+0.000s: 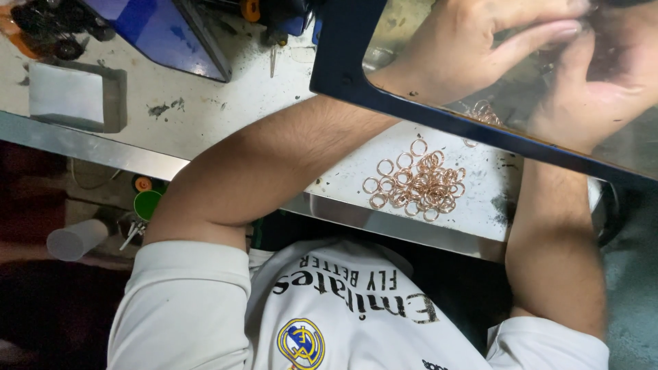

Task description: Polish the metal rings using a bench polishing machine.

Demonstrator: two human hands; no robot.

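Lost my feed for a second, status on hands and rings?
Both hands, left and right, together behind the clear shield, contents unclear. Copper rings piled on the bench. Shield frame crosses view.

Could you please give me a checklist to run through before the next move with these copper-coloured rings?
1. Both hands in view: left hand and right hand meet behind the clear guard panel with a dark blue frame: ok.
2. What the fingertips pinch: blurred behind the panel: cannot tell.
3. Pile of copper-coloured metal rings lies wholly on the grey metal table, though near its front edge: ok.
4. Rings close to the hands: a few loose rings lie behind the panel: ok.
5. Left forearm clear of the pile: beside it, not touching: ok.
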